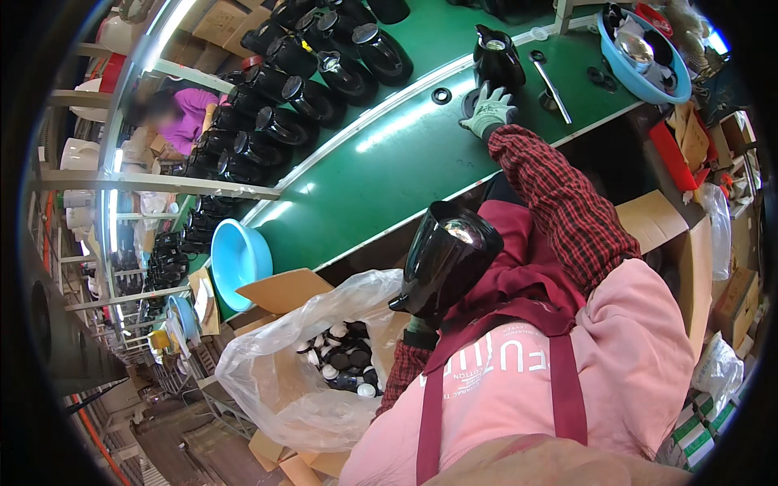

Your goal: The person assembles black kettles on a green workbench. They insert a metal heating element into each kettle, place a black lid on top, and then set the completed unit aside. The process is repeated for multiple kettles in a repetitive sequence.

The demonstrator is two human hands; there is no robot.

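My right hand (489,111), in a pale grey-green glove, reaches across the green workbench with fingers spread. Its fingertips touch a dark round part (470,100) lying flat on the bench. Just beyond stands an upright black jug (497,58), and a second black ring (442,95) lies to the left. Against my body a glossy black jug (442,263) is tilted, with a silvery round end showing. My left hand (418,326) holds it from below; only a sliver of glove shows and its fingers are hidden.
An open carton lined with clear plastic (267,389) holds several small black and white parts. A metal-handled tool (553,89) lies right of the upright jug. Blue basins (241,263) stand at the bench's left and far right. Rows of black jugs (312,101) stand behind; a person in purple (190,117) sits beyond.
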